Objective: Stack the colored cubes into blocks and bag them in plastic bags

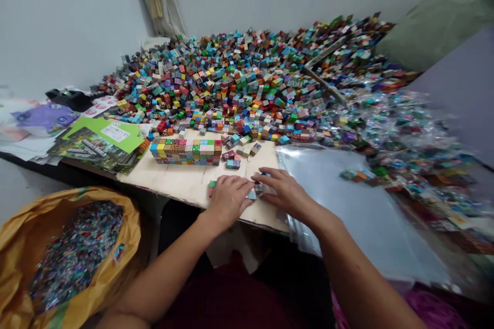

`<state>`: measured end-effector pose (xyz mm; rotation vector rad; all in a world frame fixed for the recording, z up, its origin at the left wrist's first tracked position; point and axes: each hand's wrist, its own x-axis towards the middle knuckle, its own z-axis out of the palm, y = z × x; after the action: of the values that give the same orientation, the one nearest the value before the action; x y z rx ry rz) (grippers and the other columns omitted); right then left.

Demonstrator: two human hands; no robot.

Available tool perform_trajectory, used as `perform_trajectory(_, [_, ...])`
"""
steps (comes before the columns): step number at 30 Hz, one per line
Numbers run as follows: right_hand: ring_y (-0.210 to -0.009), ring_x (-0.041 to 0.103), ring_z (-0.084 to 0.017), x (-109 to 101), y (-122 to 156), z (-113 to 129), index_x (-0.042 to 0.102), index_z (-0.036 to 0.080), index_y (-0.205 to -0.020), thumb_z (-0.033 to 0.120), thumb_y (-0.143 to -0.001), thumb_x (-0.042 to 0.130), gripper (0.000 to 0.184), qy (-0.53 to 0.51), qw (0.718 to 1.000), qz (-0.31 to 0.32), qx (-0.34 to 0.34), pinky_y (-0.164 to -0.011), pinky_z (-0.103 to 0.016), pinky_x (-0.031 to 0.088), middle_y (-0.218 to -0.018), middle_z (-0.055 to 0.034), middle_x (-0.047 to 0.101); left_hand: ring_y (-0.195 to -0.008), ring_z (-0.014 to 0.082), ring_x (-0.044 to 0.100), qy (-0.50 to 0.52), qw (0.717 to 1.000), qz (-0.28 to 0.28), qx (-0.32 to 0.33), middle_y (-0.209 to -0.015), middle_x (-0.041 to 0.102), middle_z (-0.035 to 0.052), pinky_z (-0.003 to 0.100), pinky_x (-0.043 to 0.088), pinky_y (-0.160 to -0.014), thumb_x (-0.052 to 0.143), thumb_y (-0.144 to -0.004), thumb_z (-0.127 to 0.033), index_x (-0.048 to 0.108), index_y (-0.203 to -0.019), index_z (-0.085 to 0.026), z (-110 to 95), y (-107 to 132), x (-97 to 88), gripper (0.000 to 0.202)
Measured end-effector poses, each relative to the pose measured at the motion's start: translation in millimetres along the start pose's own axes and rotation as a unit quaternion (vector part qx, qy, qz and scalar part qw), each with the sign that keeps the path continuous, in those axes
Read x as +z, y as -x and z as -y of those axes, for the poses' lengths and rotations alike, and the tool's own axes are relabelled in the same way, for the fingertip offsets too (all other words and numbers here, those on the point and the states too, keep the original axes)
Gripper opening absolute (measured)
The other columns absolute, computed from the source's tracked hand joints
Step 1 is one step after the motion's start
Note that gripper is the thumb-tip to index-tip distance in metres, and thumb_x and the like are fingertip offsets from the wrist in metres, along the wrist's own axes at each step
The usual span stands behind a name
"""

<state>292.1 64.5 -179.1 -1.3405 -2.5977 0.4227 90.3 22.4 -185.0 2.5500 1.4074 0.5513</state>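
Observation:
My left hand and my right hand rest side by side on a pale wooden board at the table's near edge. Both are curled over a short row of small coloured cubes, fingers pressed on them; most of the row is hidden under the hands. Just beyond, a neat block of stacked cubes lies on the board, with a few loose cubes beside it. A huge heap of loose coloured cubes covers the table behind.
Clear plastic bags lie to the right, with bagged cubes piled past them. Green printed cards sit at the left. A yellow sack full of tiny bits stands below left. A wall closes the back.

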Motion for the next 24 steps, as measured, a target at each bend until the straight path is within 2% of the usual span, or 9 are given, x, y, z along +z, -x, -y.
perform_trajectory(3, [-0.106, 0.055, -0.027, 4.4, 1.2, 0.0, 0.065, 0.019, -0.113, 0.014, -0.081, 0.058, 0.033, -0.006, 0.999, -0.026, -0.018, -0.091, -0.042, 0.043, -0.120, -0.0141, 0.057, -0.110, 0.0217, 0.055, 0.005, 1.000, 0.000, 0.000, -0.119, 0.063, 0.0049, 0.039, 0.039, -0.090, 0.061, -0.086, -0.031, 0.053, -0.120, -0.023, 1.6, 0.3, 4.1, 0.036])
perform_trajectory(7, [-0.098, 0.056, -0.028, 9.4, 5.9, 3.2, 0.067, 0.021, -0.106, 0.019, -0.082, 0.060, 0.026, 0.025, 0.997, -0.060, 0.031, -0.081, -0.042, 0.045, -0.114, -0.0114, 0.059, -0.112, 0.0214, 0.055, 0.002, 1.000, -0.010, -0.004, -0.122, 0.062, 0.0053, 0.039, 0.038, -0.089, 0.058, -0.088, -0.031, 0.051, -0.121, -0.022, 1.6, 1.8, 4.8, 0.035])
perform_trajectory(10, [-0.101, 0.054, -0.031, 16.6, 10.0, 6.6, 0.068, 0.026, -0.104, 0.025, -0.083, 0.060, 0.023, 0.049, 0.991, -0.098, 0.079, -0.077, -0.044, 0.045, -0.119, -0.0100, 0.058, -0.112, 0.0204, 0.055, -0.003, 1.000, -0.012, -0.003, -0.122, 0.061, 0.0051, 0.039, 0.038, -0.090, 0.058, -0.088, -0.031, 0.051, -0.121, -0.022, 1.5, 2.2, 5.5, 0.035])
perform_trajectory(14, [-0.110, 0.051, -0.032, 24.3, 13.2, 3.8, 0.067, 0.028, -0.109, 0.026, -0.085, 0.057, 0.026, 0.033, 0.992, -0.109, 0.056, -0.080, -0.045, 0.045, -0.124, -0.0095, 0.057, -0.111, 0.0202, 0.054, -0.009, 1.000, -0.013, -0.002, -0.121, 0.061, 0.0042, 0.038, 0.039, -0.090, 0.059, -0.088, -0.032, 0.050, -0.123, -0.023, 1.9, 2.9, 6.6, 0.037])
perform_trajectory(18, [-0.108, 0.054, -0.031, 18.1, 15.8, -7.5, 0.061, 0.024, -0.121, 0.028, -0.086, 0.056, 0.035, 0.024, 0.991, -0.127, 0.047, -0.084, -0.045, 0.046, -0.124, -0.0120, 0.057, -0.109, 0.0220, 0.054, -0.026, 1.000, -0.012, -0.004, -0.122, 0.060, 0.0030, 0.039, 0.039, -0.089, 0.059, -0.087, -0.032, 0.053, -0.121, -0.029, 1.8, 3.7, 7.7, 0.034])
perform_trajectory(21, [-0.098, 0.058, -0.028, 8.0, 19.3, -11.2, 0.065, 0.021, -0.112, 0.030, -0.089, 0.052, 0.028, 0.013, 0.993, -0.114, 0.037, -0.082, -0.042, 0.047, -0.113, -0.0125, 0.062, -0.108, 0.0221, 0.054, -0.028, 0.999, -0.016, -0.004, -0.121, 0.060, 0.0030, 0.039, 0.039, -0.089, 0.060, -0.087, -0.032, 0.053, -0.121, -0.030, 1.7, 3.9, 8.7, 0.035])
perform_trajectory(24, [-0.090, 0.060, -0.024, 2.5, 26.2, -4.8, 0.066, 0.020, -0.105, 0.030, -0.090, 0.049, 0.024, -0.033, 0.994, -0.102, 0.027, -0.079, -0.038, 0.048, -0.102, -0.0107, 0.063, -0.108, 0.0222, 0.054, -0.027, 0.999, -0.019, -0.009, -0.121, 0.060, 0.0026, 0.040, 0.039, -0.089, 0.060, -0.087, -0.031, 0.053, -0.122, -0.030, 1.5, 4.2, 9.1, 0.036])
